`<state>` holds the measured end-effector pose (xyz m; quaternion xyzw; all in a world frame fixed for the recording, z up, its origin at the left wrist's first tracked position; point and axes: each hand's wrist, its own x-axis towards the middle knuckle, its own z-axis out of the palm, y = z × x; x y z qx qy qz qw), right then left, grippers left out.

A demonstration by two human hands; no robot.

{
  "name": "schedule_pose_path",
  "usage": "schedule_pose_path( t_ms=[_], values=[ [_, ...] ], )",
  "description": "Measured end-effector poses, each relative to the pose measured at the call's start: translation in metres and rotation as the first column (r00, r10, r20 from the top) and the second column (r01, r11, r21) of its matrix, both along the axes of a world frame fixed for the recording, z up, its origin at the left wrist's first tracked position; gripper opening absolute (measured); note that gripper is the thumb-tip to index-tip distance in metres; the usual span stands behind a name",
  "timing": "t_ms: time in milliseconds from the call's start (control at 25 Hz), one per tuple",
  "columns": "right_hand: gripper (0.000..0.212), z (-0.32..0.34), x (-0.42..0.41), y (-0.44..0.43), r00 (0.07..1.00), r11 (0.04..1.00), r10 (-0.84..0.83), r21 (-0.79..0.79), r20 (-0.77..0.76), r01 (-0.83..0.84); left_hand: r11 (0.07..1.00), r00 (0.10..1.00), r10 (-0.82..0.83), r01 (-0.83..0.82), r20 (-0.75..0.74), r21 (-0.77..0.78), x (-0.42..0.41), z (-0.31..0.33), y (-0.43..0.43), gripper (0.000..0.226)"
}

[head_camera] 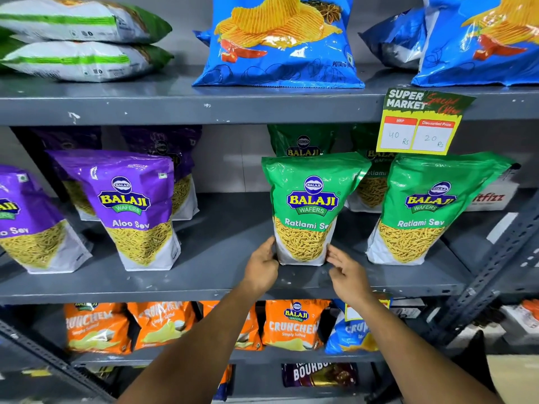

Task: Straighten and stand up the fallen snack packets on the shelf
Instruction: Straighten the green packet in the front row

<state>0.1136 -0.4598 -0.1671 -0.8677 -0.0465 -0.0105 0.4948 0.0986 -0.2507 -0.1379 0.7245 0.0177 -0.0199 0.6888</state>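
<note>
Left hand (261, 265) fingers wrap the green Ratlami Sev packet (309, 209) at its base, right hand (347, 271) fingers spread loose just beside it on the shelf (221, 275), and top-heavy, it could tip forward if released unevenly.

Bright even light, warped edges
</note>
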Motion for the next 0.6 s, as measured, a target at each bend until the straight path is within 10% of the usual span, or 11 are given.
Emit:
schedule_pose_path(
  t_ms=[240,400,600],
  values=[
    [0.046,0.007,-0.023,-0.009,0.936,0.979,-0.175,-0.043,0.305,0.197,0.981,0.981,0.153,-0.165,0.12,0.104,-0.041,-0.001,0.05,0.055],
    [0.034,0.013,-0.068,0.062,0.874,0.979,0.093,-0.203,0.478,0.007,0.847,0.815,0.492,-0.53,0.305,0.051,-0.083,0.003,0.153,0.036],
    [0.031,0.041,-0.084,0.177,0.866,0.961,0.237,-0.24,0.441,-0.14,0.746,0.734,0.656,-0.666,0.175,-0.001,-0.067,0.018,0.256,0.045]
  ],
)
